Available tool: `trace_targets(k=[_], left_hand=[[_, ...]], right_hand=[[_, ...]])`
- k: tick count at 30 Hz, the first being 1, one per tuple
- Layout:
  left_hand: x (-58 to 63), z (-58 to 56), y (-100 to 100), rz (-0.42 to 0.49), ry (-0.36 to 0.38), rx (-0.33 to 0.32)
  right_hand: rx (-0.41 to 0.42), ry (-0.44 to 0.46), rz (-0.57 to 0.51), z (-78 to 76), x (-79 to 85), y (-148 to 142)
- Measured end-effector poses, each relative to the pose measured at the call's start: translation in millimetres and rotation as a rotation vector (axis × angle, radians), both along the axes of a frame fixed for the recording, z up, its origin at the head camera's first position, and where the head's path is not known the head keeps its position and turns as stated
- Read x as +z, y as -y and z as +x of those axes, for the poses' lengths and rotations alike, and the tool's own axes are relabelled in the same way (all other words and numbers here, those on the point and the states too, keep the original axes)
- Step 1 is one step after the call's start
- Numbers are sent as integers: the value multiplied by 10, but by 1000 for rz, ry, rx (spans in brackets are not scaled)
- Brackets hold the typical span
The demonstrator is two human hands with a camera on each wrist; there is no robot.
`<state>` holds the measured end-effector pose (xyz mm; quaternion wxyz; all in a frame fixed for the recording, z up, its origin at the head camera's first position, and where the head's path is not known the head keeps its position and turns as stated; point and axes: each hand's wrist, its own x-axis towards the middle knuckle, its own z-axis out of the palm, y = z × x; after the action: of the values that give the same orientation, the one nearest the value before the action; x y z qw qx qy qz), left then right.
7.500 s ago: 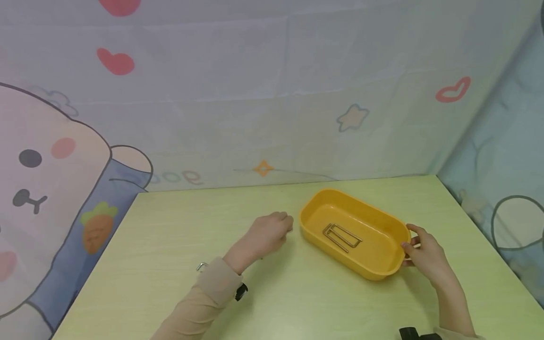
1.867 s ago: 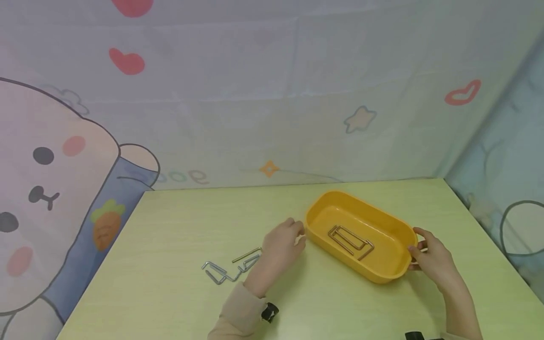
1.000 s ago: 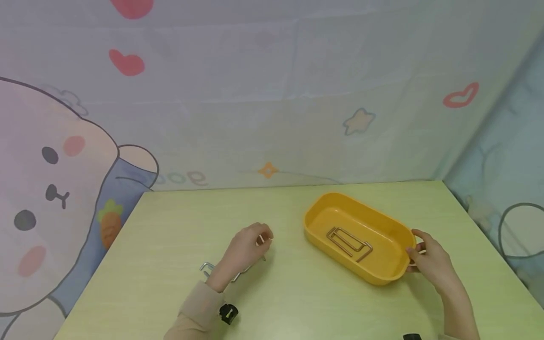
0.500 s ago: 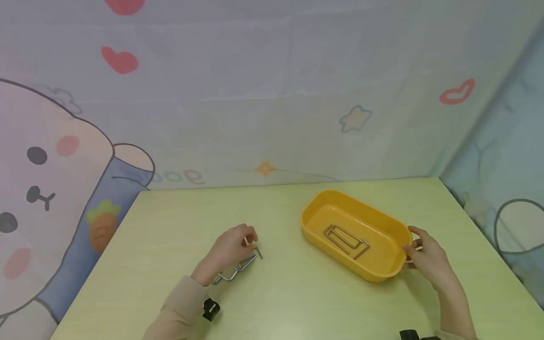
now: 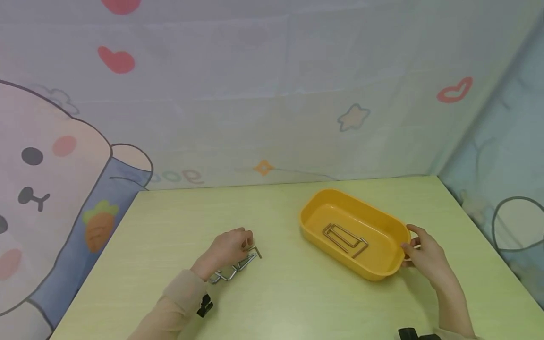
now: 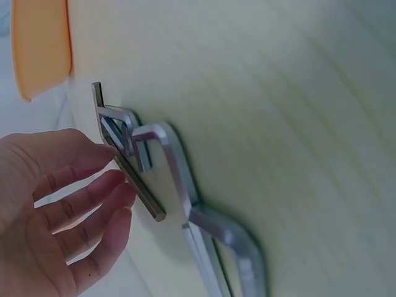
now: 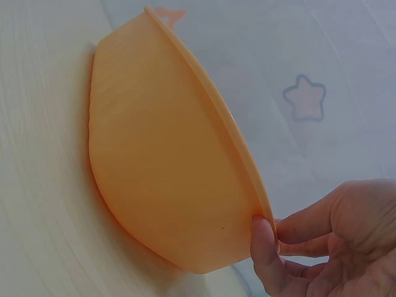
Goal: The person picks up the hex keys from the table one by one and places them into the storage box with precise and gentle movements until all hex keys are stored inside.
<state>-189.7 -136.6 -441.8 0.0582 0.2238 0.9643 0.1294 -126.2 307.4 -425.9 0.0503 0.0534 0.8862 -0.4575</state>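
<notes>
My left hand (image 5: 227, 246) is low over the left-middle of the table, thumb and fingertips pinching a brass-coloured hex key (image 6: 143, 195). Its bent end shows past my fingers in the head view. Silver hex keys (image 6: 179, 161) lie crossed just beside and under it, partly hidden by my hand in the head view. My right hand (image 5: 427, 255) grips the near right end of a yellow oblong tray (image 5: 378, 276), thumb on the outer wall and fingers at the rim in the right wrist view. Several brass-coloured hex keys (image 5: 345, 237) lie together on the tray's floor.
The pale yellow-green table (image 5: 272, 302) ends at a printed cloth backdrop (image 5: 212, 94) behind and at another cloth (image 5: 505, 189) on the right. Black wrist camera mounts (image 5: 205, 305) stick out from my cuffs.
Another brass-coloured hex key has joined those in the tray since the oldest frame. My left hand has gone from the tray's left edge back to the loose keys. My right hand keeps its grip.
</notes>
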Motion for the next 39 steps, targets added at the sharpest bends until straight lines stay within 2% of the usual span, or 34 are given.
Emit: trace_targets(k=[13, 25, 34, 39], left_hand=[[-20, -27, -7, -28, 52, -53], [-10, -37, -29, -51, 61, -41], [-18, -36, -34, -34, 34, -36], [1, -37, -54, -17, -24, -52]], right_hand=[[-1, -5, -6, -3, -15, -2], [-2, -2, -2, -2, -2, 1], [-7, 9, -7, -3, -5, 4], [-6, 6, -2, -6, -9, -1]])
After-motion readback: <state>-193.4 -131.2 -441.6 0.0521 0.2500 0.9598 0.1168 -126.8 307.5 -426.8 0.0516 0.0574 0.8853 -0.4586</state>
